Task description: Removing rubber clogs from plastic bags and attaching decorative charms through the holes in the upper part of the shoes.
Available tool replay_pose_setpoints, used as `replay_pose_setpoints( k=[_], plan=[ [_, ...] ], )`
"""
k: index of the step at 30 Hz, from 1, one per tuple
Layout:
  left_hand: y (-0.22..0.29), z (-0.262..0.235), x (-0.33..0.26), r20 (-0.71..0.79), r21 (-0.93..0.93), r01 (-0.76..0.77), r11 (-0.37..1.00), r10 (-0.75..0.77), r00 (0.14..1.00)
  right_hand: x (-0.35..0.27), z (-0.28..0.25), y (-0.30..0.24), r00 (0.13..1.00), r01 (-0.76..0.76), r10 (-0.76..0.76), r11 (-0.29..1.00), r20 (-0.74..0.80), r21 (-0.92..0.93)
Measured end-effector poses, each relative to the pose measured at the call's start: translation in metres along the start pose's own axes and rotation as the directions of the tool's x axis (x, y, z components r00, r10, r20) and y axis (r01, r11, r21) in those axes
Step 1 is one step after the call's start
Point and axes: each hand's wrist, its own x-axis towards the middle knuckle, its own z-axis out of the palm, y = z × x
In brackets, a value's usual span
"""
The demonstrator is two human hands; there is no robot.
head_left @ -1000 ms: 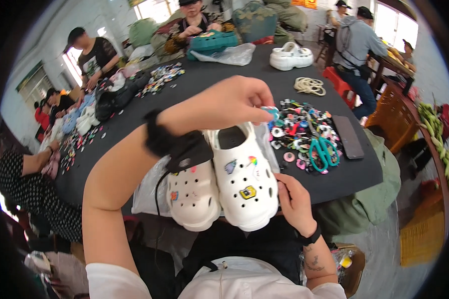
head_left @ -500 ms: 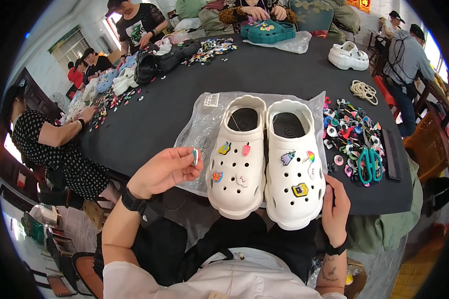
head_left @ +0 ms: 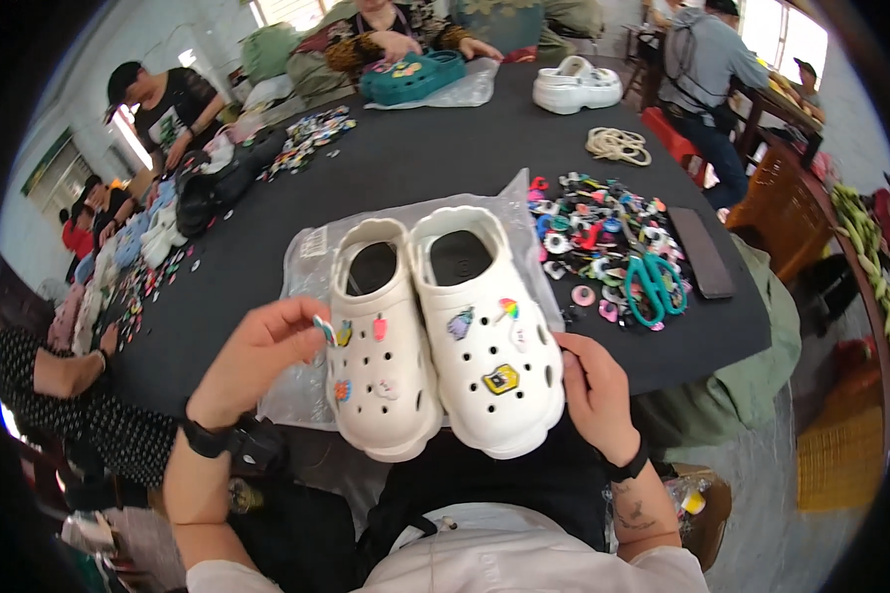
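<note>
Your two clogs (head_left: 445,336) sit side by side on a plastic bag (head_left: 307,257) on the tabletop (head_left: 435,158); charms (head_left: 593,237) and scissors (head_left: 653,287) lie right of them.

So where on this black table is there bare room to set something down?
Bare black table lies between the white clogs, the teal shoe and the rubber bands. Crowded: the charm pile with scissors on the right, charms along the left rim.

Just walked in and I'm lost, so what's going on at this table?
A person has a pair of white clogs on a clear plastic bag at the edge of a black table. The left hand pinches a small charm at the left clog, which already carries a few. The right hand steadies the right clog. A pile of charms and teal scissors lie to the right.
</note>
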Motion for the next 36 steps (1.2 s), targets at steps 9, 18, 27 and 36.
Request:
replay_pose_setpoints(
  k=[9, 18, 27, 36],
  plan=[
    [0.088, 0.070, 0.146, 0.448, 0.430, -0.318, 0.845, 0.106, 0.888, 0.002, 0.000, -0.003, 0.997, 0.057, -0.057, 0.998, -0.046, 0.006],
    [0.065, 0.150, 0.246, 0.483, 0.660, -0.322, 0.679, -0.055, 0.874, 0.002, -0.004, 0.000, 0.997, 0.081, -0.080, 0.996, -0.007, 0.030],
    [0.044, 0.162, 0.285, 0.565, 0.707, -0.492, 0.509, 0.013, 0.825, 0.002, -0.004, 0.004, 0.992, 0.124, -0.124, 0.992, -0.022, 0.003],
    [0.043, 0.185, 0.280, 0.609, 0.734, -0.584, 0.346, 0.043, 0.792, 0.002, -0.004, 0.005, 0.989, 0.145, -0.146, 0.989, -0.022, -0.013]
  ],
)
